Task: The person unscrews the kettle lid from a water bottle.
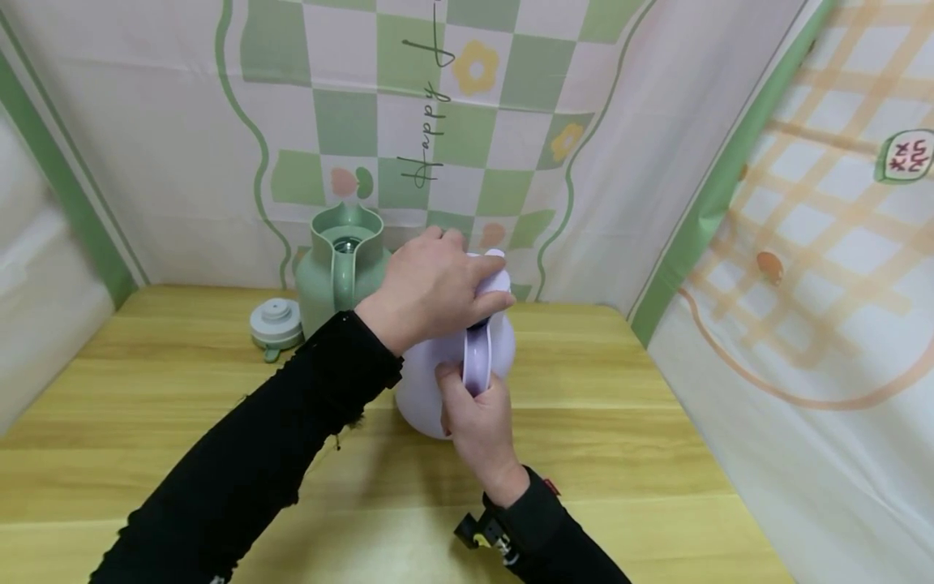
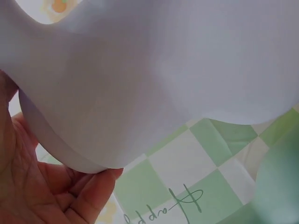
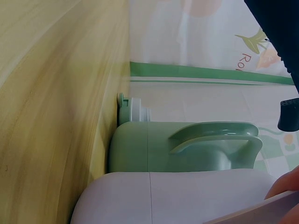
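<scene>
A lilac vacuum jug (image 1: 426, 389) stands on the table, its body also filling much of the left wrist view. From above, my left hand (image 1: 438, 284) grips the lilac lid (image 1: 498, 280), thumb on the near side. In the left wrist view its fingers (image 2: 96, 193) curl under the lid's rim (image 2: 60, 156). My right hand (image 1: 477, 426) holds the jug's handle (image 1: 477, 361), its thumb at the left side. Close behind on the left is a green jug (image 1: 314, 280) with an uncovered mouth, partly hidden by my left arm.
The green jug's grey-white stopper (image 1: 276, 320) with a green tab lies on the wooden table (image 1: 606, 454), left of that jug. A checkered cloth backdrop (image 1: 409, 122) rises right behind the jugs, and more cloth (image 1: 803, 268) hangs at the right.
</scene>
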Available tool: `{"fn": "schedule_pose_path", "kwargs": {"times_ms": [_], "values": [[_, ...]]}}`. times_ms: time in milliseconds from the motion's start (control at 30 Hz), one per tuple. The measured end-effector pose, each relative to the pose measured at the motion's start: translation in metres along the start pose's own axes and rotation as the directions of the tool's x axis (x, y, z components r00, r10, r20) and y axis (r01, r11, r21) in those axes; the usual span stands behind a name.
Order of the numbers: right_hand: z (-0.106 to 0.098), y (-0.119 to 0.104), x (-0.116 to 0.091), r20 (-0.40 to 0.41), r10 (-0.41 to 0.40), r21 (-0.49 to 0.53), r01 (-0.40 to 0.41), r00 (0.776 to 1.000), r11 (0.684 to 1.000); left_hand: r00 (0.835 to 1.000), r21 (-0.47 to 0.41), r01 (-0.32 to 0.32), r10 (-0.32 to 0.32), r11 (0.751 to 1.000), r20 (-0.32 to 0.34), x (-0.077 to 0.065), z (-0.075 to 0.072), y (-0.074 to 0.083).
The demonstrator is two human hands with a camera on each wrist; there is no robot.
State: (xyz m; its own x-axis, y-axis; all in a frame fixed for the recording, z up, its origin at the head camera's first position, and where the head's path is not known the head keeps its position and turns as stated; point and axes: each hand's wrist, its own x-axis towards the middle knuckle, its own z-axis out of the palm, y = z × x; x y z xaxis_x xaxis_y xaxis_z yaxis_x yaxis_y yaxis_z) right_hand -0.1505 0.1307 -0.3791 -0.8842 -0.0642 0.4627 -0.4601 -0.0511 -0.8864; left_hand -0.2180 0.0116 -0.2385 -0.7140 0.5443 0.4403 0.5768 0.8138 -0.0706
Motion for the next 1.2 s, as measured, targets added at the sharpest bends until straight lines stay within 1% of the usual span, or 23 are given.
{"fn": "schedule_pose_path", "kwargs": {"times_ms": [67, 200, 367, 733, 900, 1033, 1100, 1200], "values": [[-0.0002, 0.0004, 0.0001, 0.004, -0.007, 0.002, 0.007, 1.000, 1.000, 1.000, 0.016, 0.019, -0.019, 1.000, 0.001, 0.0005, 0.0004, 0.0018], [-0.0007, 0.0010, 0.0002, 0.014, -0.013, -0.003, 0.013, 1.000, 1.000, 0.998, 0.047, 0.063, -0.064, 0.997, 0.026, 0.0010, -0.0003, 0.0049], [-0.0015, 0.0023, 0.0004, 0.022, -0.020, -0.011, 0.020, 1.000, 1.000, 0.996, 0.085, 0.077, -0.080, 0.993, 0.033, 0.0007, -0.0023, 0.0062], [-0.0013, 0.0023, -0.0001, 0.017, -0.030, 0.005, 0.030, 0.999, 1.000, 0.996, 0.120, 0.089, -0.087, 0.989, -0.025, -0.0042, -0.0045, 0.0057], [-0.0012, 0.0012, -0.0001, 0.011, -0.013, 0.005, 0.013, 1.000, 1.000, 0.993, 0.103, 0.116, -0.116, 0.988, -0.008, -0.0045, -0.0051, 0.0052], [-0.0016, 0.0009, -0.0003, 0.015, -0.009, 0.005, 0.009, 1.000, 1.000, 0.990, 0.100, 0.132, -0.136, 0.986, 0.031, -0.0038, -0.0060, 0.0028], [-0.0019, 0.0012, -0.0003, 0.024, -0.012, 0.006, 0.012, 1.000, 1.000, 0.989, 0.113, 0.133, -0.139, 0.985, 0.050, -0.0038, -0.0064, 0.0010], [-0.0023, 0.0014, -0.0001, 0.033, -0.017, 0.006, 0.017, 0.999, 1.000, 0.988, 0.102, 0.139, -0.145, 0.985, 0.046, -0.0046, -0.0076, -0.0014]]}}
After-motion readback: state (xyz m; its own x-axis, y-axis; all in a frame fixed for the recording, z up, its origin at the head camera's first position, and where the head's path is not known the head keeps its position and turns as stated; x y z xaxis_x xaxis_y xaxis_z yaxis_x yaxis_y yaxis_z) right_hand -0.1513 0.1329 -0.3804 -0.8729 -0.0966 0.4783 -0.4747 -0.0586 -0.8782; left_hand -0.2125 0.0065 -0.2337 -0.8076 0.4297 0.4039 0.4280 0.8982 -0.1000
